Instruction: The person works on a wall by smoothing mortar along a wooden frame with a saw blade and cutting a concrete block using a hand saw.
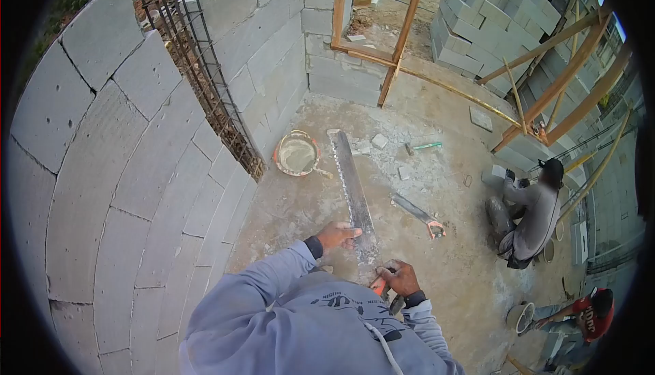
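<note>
A long grey saw [351,184] with a toothed left edge points away from my body over the concrete floor. My right hand [399,278] is closed on its orange handle [378,285] at the near end. Against the blade's left edge, a little farther up, rests my left hand [337,236], its fingers pressed together at the blade. Pale dust coats the blade near the handle. Beyond the blade, to its left, stands a bucket [298,153] of grey mix.
A second saw [417,215], a green-handled hammer [424,147] and block pieces [379,141] lie on the floor. Block wall [129,191] and rebar column [205,68] stand left. A crouching person [535,218] and one in red [592,317] work at right, near wooden braces [573,81].
</note>
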`<action>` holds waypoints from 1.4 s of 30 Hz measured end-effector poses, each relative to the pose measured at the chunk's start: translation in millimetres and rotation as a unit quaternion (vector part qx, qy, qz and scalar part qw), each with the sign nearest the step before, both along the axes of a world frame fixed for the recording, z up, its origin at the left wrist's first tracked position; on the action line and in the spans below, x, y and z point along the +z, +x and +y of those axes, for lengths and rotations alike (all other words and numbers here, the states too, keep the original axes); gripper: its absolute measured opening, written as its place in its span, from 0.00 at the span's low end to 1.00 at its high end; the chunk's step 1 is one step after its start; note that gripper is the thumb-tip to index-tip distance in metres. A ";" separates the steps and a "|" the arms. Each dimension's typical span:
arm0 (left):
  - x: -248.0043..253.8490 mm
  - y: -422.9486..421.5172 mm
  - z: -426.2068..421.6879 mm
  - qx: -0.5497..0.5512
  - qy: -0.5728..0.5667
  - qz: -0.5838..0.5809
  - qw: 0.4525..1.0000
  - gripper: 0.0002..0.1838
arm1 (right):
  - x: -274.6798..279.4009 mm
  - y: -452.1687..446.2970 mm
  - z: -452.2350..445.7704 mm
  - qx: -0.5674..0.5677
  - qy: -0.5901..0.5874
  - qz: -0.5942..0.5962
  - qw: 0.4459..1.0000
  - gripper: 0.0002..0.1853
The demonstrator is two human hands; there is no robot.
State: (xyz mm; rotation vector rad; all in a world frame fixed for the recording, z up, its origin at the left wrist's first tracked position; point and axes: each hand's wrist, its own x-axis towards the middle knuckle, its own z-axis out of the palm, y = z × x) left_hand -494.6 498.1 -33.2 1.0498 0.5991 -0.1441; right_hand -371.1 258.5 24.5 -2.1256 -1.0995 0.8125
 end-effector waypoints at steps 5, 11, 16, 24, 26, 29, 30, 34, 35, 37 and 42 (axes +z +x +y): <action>4.5 45.8 49.8 0.106 -0.019 -0.006 0.994 0.21 | -14.3 62.3 106.7 -0.002 0.025 0.029 0.999 0.14; -13.3 133.3 127.7 0.191 -0.052 -0.013 0.980 0.19 | -41.9 166.0 214.3 0.005 0.023 0.004 1.000 0.16; 11.5 248.8 218.9 0.260 -0.050 -0.061 0.962 0.20 | -10.4 300.8 330.2 0.074 0.077 -0.021 0.994 0.15; 73.4 370.7 360.4 0.320 0.024 -0.118 0.940 0.23 | 49.5 422.3 511.4 0.120 0.130 -0.076 0.981 0.13; 78.2 388.2 385.3 0.336 0.016 -0.129 0.933 0.23 | 41.7 434.0 539.6 0.079 0.157 -0.090 0.980 0.12; 71.0 405.9 430.1 0.343 -0.006 -0.153 0.927 0.24 | 44.1 475.9 587.8 0.045 0.221 -0.143 0.964 0.10; 63.0 411.1 447.0 0.342 -0.003 -0.134 0.930 0.24 | 46.7 492.5 607.5 0.034 0.246 -0.162 0.955 0.10; 23.2 433.6 525.6 0.323 0.006 -0.084 0.943 0.24 | 101.6 566.7 708.2 0.023 0.227 -0.333 0.915 0.10; 15.6 439.6 549.1 0.316 0.006 -0.077 0.945 0.24 | 112.6 584.7 739.0 0.035 0.220 -0.371 0.901 0.10; -0.1 448.6 600.5 0.300 0.002 -0.054 0.952 0.23 | 132.9 610.5 808.3 0.057 0.206 -0.440 0.872 0.10; 20.6 458.5 742.2 0.305 0.054 -0.028 0.950 0.22 | 174.1 619.0 965.3 0.098 0.219 -0.515 0.823 0.10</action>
